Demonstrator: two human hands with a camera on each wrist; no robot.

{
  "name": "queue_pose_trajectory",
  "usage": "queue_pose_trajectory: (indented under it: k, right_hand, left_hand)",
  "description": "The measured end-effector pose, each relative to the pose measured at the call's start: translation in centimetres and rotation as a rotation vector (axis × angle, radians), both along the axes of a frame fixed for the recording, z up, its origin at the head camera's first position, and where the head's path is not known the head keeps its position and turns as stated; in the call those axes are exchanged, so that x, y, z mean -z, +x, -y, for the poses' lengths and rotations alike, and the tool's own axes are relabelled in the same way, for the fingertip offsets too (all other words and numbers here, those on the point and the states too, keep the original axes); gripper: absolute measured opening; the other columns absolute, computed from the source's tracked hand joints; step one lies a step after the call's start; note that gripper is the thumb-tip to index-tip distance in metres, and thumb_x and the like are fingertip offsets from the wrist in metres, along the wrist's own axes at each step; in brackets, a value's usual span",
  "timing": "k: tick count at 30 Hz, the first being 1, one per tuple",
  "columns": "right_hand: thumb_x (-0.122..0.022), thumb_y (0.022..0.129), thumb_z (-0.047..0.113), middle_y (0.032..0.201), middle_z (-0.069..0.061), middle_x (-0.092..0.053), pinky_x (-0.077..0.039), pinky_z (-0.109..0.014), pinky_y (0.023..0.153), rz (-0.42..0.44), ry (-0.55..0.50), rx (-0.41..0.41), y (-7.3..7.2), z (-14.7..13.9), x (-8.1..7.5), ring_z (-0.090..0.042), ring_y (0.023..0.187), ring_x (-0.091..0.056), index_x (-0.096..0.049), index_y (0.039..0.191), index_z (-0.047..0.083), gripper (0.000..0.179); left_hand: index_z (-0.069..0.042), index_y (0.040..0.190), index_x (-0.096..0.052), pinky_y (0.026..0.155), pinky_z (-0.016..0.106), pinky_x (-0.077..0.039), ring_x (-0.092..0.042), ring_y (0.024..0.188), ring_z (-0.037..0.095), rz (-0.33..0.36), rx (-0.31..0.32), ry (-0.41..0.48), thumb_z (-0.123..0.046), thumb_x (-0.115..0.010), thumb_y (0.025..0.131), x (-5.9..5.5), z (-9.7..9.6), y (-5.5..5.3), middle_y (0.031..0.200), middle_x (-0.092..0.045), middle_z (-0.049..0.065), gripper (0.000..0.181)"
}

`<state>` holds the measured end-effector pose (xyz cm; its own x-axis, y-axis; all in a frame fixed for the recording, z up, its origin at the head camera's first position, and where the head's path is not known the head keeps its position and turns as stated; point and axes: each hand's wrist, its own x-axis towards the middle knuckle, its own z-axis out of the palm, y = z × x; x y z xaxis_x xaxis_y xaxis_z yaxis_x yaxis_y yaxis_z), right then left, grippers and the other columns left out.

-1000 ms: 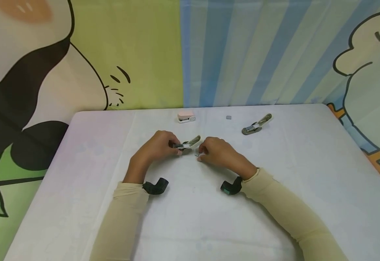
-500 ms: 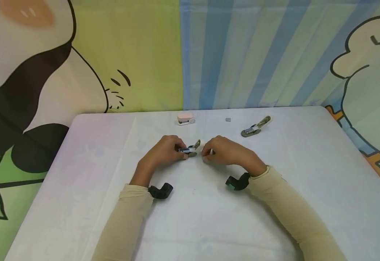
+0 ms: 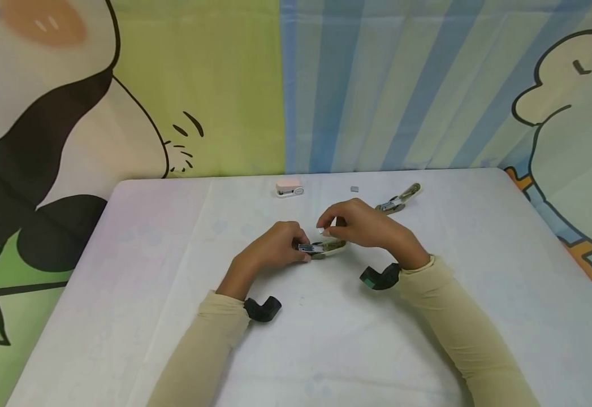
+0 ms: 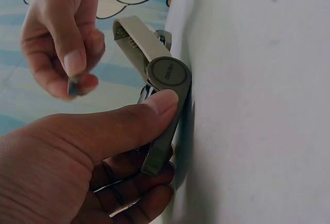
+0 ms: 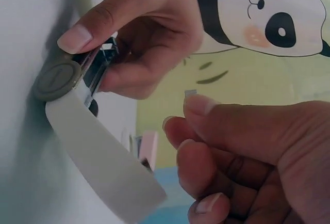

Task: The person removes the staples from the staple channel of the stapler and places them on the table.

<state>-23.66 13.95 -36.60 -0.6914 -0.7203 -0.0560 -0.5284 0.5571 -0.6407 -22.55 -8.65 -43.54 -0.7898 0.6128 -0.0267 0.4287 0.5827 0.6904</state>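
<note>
My left hand (image 3: 280,244) grips an opened stapler (image 3: 333,246) by its base, low over the table, with the thumb beside the round pivot. The stapler's pale top arm (image 5: 103,152) is swung back, so the metal staple channel (image 5: 105,61) is exposed. Between thumb and index finger, my right hand (image 3: 364,223) pinches a short strip of staples (image 5: 191,92). In the head view this hand is just above and behind the stapler's raised arm, and the left wrist view shows the strip apart from the stapler.
At the back of the white table (image 3: 296,350) stands a small pink stapler (image 3: 289,187). A small grey block, seemingly staples (image 3: 354,189), lies to its right. Farther right is another opened stapler (image 3: 397,199), partly hidden by my right hand. A printed cloth (image 3: 234,113) hangs behind.
My left hand has moved right and nearer to me with the stapler, which has turned slightly. My right hand has shifted right and risen with the staple strip.
</note>
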Motion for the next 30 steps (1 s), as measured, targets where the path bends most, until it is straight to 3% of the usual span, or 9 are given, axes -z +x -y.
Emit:
queue_pose_trajectory:
  k: [10, 19, 30]
  right_hand:
    - [-0.064, 0.092, 0.000, 0.102, -0.005, -0.069, -0.049, -0.031, 0.065, -0.017, -0.010, -0.002, -0.5, 1.0, 1.4, -0.016, 0.078, -0.062, -0.070, 0.111, 0.000, 0.020]
    - [-0.068, 0.090, 0.003, 0.095, -0.004, -0.071, -0.047, -0.033, 0.064, -0.072, -0.019, 0.123, -1.5, 0.1, 2.0, -0.015, 0.072, -0.061, -0.071, 0.109, 0.000, 0.019]
    - [-0.065, 0.092, 0.004, 0.096, -0.008, -0.069, -0.046, -0.035, 0.064, -0.054, 0.068, 0.312, -4.1, -3.0, 3.7, -0.019, 0.073, -0.057, -0.072, 0.109, 0.001, 0.018]
  left_hand:
    - [-0.006, 0.097, -0.075, 0.075, 0.029, -0.044, -0.052, 0.082, 0.014, -0.011, 0.003, -0.006, -0.014, -0.082, 0.080, -0.2, -0.1, 0.3, 0.091, -0.060, -0.001, 0.020]
    - [-0.006, 0.093, -0.075, 0.072, 0.028, -0.042, -0.049, 0.077, 0.014, -0.010, 0.007, -0.005, -0.012, -0.083, 0.078, -0.2, -0.1, 0.4, 0.084, -0.058, -0.002, 0.019]
    - [-0.008, 0.091, -0.073, 0.072, 0.028, -0.044, -0.051, 0.079, 0.014, 0.016, -0.010, -0.005, -0.011, -0.083, 0.078, 0.2, -0.4, 0.3, 0.087, -0.057, -0.002, 0.016]
